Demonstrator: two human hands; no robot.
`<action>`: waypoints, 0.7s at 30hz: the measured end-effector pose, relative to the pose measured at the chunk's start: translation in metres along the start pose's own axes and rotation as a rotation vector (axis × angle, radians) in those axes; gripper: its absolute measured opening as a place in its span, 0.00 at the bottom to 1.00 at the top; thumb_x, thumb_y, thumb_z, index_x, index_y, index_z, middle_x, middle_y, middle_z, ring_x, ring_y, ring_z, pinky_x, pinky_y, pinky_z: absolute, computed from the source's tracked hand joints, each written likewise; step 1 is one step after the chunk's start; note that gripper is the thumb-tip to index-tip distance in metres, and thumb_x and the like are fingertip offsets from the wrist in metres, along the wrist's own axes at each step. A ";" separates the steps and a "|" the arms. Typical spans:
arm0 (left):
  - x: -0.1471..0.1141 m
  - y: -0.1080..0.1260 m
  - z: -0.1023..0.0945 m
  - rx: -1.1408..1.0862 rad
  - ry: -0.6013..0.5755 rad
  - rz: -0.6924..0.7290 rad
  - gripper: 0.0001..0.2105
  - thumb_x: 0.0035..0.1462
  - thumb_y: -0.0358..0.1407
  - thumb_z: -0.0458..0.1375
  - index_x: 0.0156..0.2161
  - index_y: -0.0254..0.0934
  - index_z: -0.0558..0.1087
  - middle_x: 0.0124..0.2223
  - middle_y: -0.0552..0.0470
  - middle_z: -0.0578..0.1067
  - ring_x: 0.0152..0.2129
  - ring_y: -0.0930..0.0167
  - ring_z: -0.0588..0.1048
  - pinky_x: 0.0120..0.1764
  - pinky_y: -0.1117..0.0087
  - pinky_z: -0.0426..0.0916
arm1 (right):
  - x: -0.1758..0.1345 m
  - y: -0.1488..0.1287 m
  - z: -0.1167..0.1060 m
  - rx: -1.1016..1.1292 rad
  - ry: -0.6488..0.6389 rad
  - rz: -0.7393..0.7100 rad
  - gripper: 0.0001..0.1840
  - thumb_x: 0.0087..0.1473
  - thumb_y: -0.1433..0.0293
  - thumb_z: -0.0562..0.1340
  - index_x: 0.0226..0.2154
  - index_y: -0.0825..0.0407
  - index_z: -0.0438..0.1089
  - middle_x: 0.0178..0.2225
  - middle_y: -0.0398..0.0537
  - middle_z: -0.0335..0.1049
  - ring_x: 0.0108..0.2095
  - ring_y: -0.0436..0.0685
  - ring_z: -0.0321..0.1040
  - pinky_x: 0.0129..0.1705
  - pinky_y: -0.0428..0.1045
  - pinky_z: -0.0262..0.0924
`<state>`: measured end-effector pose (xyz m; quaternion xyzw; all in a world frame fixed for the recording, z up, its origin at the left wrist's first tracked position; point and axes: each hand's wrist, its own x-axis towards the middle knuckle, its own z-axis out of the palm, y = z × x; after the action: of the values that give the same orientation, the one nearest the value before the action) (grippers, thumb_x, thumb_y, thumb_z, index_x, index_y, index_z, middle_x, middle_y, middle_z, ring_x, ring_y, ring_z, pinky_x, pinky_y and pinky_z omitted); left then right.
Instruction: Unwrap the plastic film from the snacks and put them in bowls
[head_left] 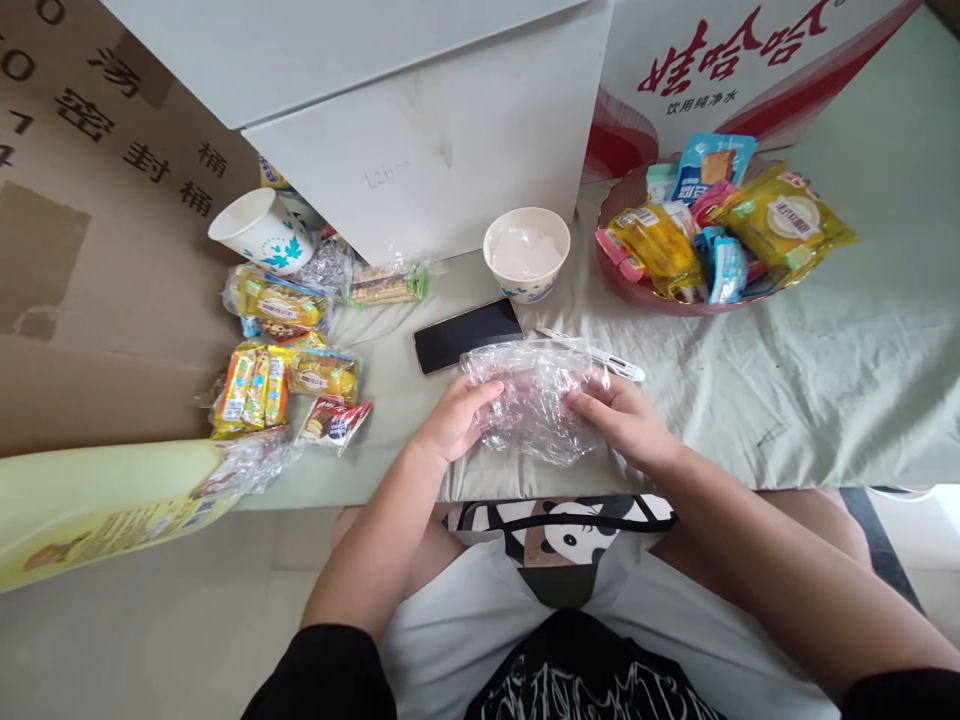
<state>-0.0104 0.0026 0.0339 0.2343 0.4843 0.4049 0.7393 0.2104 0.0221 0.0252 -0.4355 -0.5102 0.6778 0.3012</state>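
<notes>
Between my two hands is a crumpled clear plastic bag (pixel 536 415), held just above the near edge of the table. My left hand (pixel 459 415) grips its left side, the thumb lying on top of the film. At the other side my right hand (pixel 624 418) pinches the plastic between thumb and fingers. Fingers of both hands show blurrily through the film. Just behind the bag lie a black phone (pixel 469 335) and a white utility knife (pixel 615 362), the knife partly covered by the plastic. A paper bowl (pixel 527 255) with whitish content stands beyond them.
A pink glass bowl (pixel 622 285) piled with packaged snacks stands at the right. Several wrapped snacks (pixel 281 300) and a tilted paper cup (pixel 262 230) lie at the left. White boxes (pixel 450 130) and a brown carton (pixel 97 250) border the table; a yellow container (pixel 112 500) sits front left.
</notes>
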 end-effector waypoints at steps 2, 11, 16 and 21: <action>-0.001 -0.001 0.001 0.005 -0.036 -0.036 0.20 0.47 0.38 0.71 0.46 0.34 0.79 0.42 0.43 0.84 0.38 0.61 0.83 0.38 0.65 0.77 | 0.000 0.000 0.000 0.004 -0.003 0.012 0.20 0.52 0.51 0.67 0.29 0.50 0.68 0.25 0.45 0.71 0.27 0.52 0.67 0.31 0.49 0.64; -0.001 0.000 -0.002 0.020 0.033 0.018 0.17 0.47 0.41 0.70 0.41 0.36 0.77 0.21 0.58 0.72 0.14 0.75 0.71 0.16 0.76 0.62 | 0.002 0.007 -0.001 0.109 0.051 -0.052 0.15 0.56 0.56 0.65 0.41 0.47 0.67 0.18 0.35 0.66 0.19 0.50 0.64 0.24 0.47 0.58; -0.001 0.002 -0.002 -0.061 0.032 0.193 0.11 0.43 0.36 0.71 0.31 0.37 0.75 0.22 0.56 0.72 0.18 0.75 0.72 0.21 0.76 0.64 | 0.000 0.004 -0.002 0.259 0.069 -0.037 0.05 0.49 0.64 0.64 0.28 0.49 0.71 0.23 0.43 0.69 0.24 0.53 0.66 0.27 0.49 0.59; 0.001 0.005 -0.005 0.083 -0.013 0.247 0.23 0.52 0.54 0.60 0.19 0.36 0.75 0.23 0.48 0.73 0.20 0.71 0.71 0.24 0.68 0.66 | 0.000 0.003 -0.006 0.157 0.074 -0.052 0.18 0.52 0.56 0.58 0.26 0.51 0.75 0.26 0.50 0.73 0.26 0.56 0.66 0.28 0.51 0.59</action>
<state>-0.0164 0.0057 0.0347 0.3250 0.4634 0.4709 0.6767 0.2153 0.0238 0.0218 -0.4218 -0.4550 0.6912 0.3706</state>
